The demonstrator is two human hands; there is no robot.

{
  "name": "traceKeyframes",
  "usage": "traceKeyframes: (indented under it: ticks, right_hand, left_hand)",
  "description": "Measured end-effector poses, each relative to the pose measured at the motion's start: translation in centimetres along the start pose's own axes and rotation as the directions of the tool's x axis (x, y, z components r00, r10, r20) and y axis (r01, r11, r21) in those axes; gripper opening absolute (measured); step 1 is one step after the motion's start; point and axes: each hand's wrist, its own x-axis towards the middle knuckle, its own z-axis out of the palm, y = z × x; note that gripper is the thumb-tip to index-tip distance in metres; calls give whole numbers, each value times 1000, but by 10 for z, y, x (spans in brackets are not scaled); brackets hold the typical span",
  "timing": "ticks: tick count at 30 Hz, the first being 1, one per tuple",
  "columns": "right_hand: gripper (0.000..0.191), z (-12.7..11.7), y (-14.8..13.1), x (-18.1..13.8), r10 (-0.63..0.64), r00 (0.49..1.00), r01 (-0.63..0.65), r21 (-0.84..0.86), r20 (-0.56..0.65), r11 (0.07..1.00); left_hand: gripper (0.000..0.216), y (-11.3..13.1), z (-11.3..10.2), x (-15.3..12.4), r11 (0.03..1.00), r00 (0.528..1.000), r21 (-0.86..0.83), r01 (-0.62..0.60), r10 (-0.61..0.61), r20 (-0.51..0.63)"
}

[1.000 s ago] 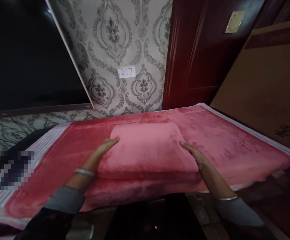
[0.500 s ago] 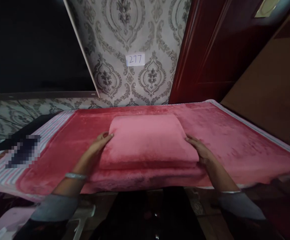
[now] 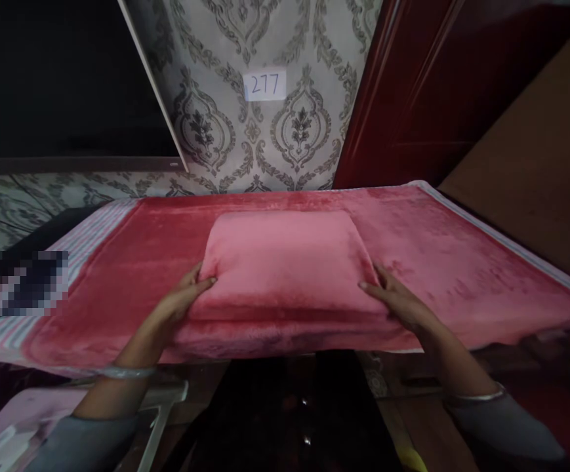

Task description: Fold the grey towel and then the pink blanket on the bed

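Note:
A folded pink plush blanket [image 3: 285, 262], thick and layered with a rounded front fold, lies in the middle of a larger pink-red plush cover [image 3: 161, 236]. At its left edge, my left hand [image 3: 189, 292] grips the side, thumb on top and the other fingers partly hidden behind the edge. My right hand [image 3: 395, 298] holds the opposite side in the same way, its thumb pressed on the upper layer. Both hands are closed on the blanket near its front corners.
A blurred dark object [image 3: 33, 282] rests on the cover's striped left border. Behind are a dark screen [image 3: 68, 85], patterned wallpaper and a paper label [image 3: 265, 84] reading 277. A dark red panel [image 3: 412, 98] and a brown board [image 3: 535, 157] stand at the right. A pink stool [image 3: 33, 419] is lower left.
Both hands have slid slightly toward the front along the blanket's sides, and my right thumb now lies over its top. The view has tilted down a little.

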Motion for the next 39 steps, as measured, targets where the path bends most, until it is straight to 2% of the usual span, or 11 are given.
traceKeyframes:
  ticks: [4,7,9,11,14,17,23,28,31,34,39]
  right_hand:
    - [77,-16,7,0,74,995,-80,-92,-67,993]
    - [68,-6,-9,10,-221,971,175,-354,-95,919]
    - [57,18,-26,20,-427,901,407,-489,74,772]
    - [52,49,-38,30,-493,809,583,-546,320,601]
    - [56,88,-36,43,-384,711,703,-607,589,371]
    - [59,103,-16,49,-244,703,711,-658,668,250]
    - [59,100,1,48,-199,706,709,-676,680,201]
    - [62,83,-14,83,-204,635,772,-625,745,118]
    - [60,60,-16,121,-209,731,676,-731,649,95]
    - [60,36,-9,152,-166,859,508,-847,484,160]
    - [61,16,-9,166,-91,934,358,-899,346,254]
  left_hand:
    - [78,1,-14,4,990,997,125,60,-54,-51]
    - [77,24,-1,8,933,976,339,-124,177,-131]
    - [67,43,26,6,811,928,476,-339,371,28]
    - [60,53,62,-1,624,834,561,-544,474,282]
    - [68,43,111,-11,357,720,634,-687,458,522]
    - [74,11,135,-14,229,734,722,-653,427,528]
    - [74,-19,135,-9,167,710,745,-646,490,506]
    - [73,-19,133,-9,148,685,741,-656,530,500]
    - [70,-20,133,-9,148,685,743,-652,536,493]
    - [68,-18,134,-9,158,691,745,-648,534,488]
    - [65,-11,134,-11,188,716,743,-643,493,495]
